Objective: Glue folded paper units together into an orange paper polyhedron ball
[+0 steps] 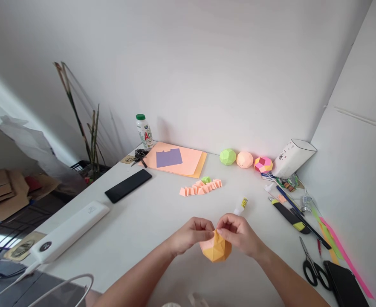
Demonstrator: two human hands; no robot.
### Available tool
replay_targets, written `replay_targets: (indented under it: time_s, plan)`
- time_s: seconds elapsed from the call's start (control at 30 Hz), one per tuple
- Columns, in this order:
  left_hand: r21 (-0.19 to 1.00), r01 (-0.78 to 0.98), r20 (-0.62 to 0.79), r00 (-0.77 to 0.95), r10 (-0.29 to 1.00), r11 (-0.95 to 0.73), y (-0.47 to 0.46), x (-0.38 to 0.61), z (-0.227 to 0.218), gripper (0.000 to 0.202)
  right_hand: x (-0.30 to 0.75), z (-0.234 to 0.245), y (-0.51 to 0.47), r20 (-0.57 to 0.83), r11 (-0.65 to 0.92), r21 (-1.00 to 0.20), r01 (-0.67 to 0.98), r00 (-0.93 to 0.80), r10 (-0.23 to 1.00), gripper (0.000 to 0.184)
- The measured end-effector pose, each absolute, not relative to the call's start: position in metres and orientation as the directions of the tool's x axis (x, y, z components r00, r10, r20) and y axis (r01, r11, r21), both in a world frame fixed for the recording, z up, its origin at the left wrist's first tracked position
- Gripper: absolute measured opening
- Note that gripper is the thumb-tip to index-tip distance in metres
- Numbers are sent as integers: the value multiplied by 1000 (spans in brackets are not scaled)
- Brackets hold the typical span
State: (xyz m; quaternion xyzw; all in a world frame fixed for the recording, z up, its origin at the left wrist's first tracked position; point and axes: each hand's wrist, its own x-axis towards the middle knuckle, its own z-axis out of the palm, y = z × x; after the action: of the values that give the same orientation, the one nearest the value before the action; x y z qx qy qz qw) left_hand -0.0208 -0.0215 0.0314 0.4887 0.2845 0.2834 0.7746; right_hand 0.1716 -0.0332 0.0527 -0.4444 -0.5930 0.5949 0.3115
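Yellow-orange and peach faceted paper ball point(218, 250), held at the near side of the white tabletop point(127, 238), between your two hands. Your left hand point(192, 235) and right hand point(238, 232) each pinch its upper edge, thumb against fingers, the fingertips almost meeting. Judged by its rounded lower faces, the ball appears largely formed; the pinched top seems unfinished, though your fingers hide whether a gap remains. Loose peach folded-paper pieces point(201, 191), with small green folded-paper pieces point(205, 180) beside them, lie unattached beyond your hands. Along the far edge stand three seemingly complete examples: a light-green faceted ball point(227, 157), a peach faceted ball point(244, 159) and a pink-and-yellow faceted ball point(263, 164). Far left, a purple paper piece point(169, 157) rests on peach paper sheets point(191, 155), near a white green-capped bottle point(144, 132). Black-handled metal scissors point(315, 269) lie near right. A pale plain wall point(191, 76) backs the table; tall woody stalks point(94, 145) and brown cardboard point(5, 196) occupy the room at left.
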Motion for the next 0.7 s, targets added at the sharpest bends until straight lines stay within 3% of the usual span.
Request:
replay_targets:
  time_s: [0.7]
  plan:
    - [920,-147,-186,650,737,362,-22,-18,30,20,171,48,-30,-171,-139,-985,105,-429,887,21]
